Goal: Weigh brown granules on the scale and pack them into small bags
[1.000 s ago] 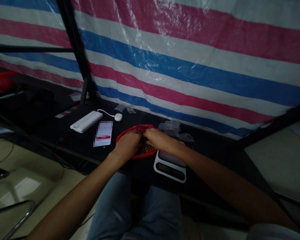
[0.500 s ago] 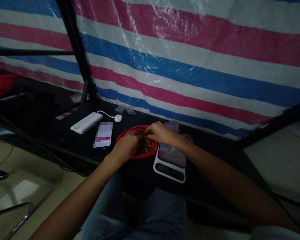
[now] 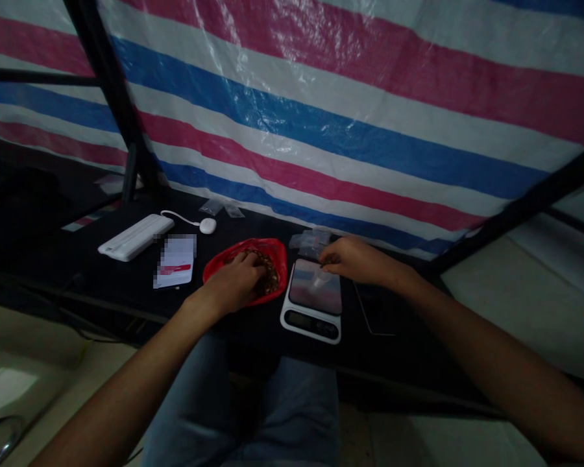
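Note:
My left hand (image 3: pixel 236 282) is down in a red plastic bag (image 3: pixel 277 259), its fingers curled into a heap of brown granular material (image 3: pixel 270 275). The hand hides much of the heap. My right hand (image 3: pixel 353 259) is away from the bag, over the back of a white digital kitchen scale (image 3: pixel 311 331). Its fingertips appear to pinch a small transparent plastic bag (image 3: pixel 320 281) that rests on the scale's reflective platform. A pile of similar small bags (image 3: pixel 311 241) lies just behind the scale.
A black table holds a white power bank (image 3: pixel 136 237) with a cable to a small white round device (image 3: pixel 207 225), and a partly blurred printed card (image 3: pixel 175 261). A dark flat slab (image 3: pixel 374 308) lies right of the scale. A striped tarpaulin and black poles stand behind.
My right hand has moved from the red bag to the scale, now with a small transparent bag at its fingertips. The view has swung, shifting everything left in the picture.

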`<state>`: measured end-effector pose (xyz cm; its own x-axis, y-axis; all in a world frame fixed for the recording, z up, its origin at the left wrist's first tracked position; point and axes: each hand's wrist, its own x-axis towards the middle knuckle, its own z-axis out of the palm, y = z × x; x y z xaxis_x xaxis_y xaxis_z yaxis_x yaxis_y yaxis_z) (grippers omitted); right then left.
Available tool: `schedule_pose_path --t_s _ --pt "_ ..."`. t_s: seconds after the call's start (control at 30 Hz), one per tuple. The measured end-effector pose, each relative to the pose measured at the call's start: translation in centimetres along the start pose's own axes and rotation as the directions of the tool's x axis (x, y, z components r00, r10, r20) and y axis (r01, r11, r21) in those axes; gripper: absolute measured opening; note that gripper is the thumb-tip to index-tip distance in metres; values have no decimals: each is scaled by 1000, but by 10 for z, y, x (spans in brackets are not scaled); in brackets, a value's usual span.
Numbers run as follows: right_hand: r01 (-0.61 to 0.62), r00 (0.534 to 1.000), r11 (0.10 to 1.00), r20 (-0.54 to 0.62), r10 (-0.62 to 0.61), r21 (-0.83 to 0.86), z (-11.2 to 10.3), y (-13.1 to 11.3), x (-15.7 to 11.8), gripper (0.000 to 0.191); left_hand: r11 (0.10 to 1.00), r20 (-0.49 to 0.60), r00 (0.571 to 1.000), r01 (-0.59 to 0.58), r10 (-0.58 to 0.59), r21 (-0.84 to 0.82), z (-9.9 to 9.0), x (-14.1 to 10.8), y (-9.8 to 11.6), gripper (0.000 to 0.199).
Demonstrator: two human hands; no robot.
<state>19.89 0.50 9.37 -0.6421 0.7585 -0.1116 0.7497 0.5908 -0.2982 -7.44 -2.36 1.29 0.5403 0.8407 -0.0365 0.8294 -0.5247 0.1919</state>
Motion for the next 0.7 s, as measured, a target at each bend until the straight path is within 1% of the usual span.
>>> schedule_pose_path --t_s 0.1,0.23,0.33,0.43,0.57,0.7 --pt "-29 999 999 32 30 -17 6 3 -6 23 999 -7 1000 21 -21 25 0 3 4 34" --pt "-36 998 996 52 40 -78 11 3 -3 19 998 -27 998 57 -56 36 -1 5 7 33" --pt "-15 998 992 52 21 -123 12 6 -1 15 993 -41 994 107 -105 41 -1 5 6 37" --pt "5 999 992 48 1 -128 14 10 1 13 994 -38 994 104 -103 14 0 5 4 35" --pt "14 999 996 32 -11 -91 15 12 2 16 998 -45 997 58 -57 20 0 7 3 33" --pt "-4 1000 999 15 3 42 13 12 0 16 999 -49 998 36 -36 10 -2 7 3 39"
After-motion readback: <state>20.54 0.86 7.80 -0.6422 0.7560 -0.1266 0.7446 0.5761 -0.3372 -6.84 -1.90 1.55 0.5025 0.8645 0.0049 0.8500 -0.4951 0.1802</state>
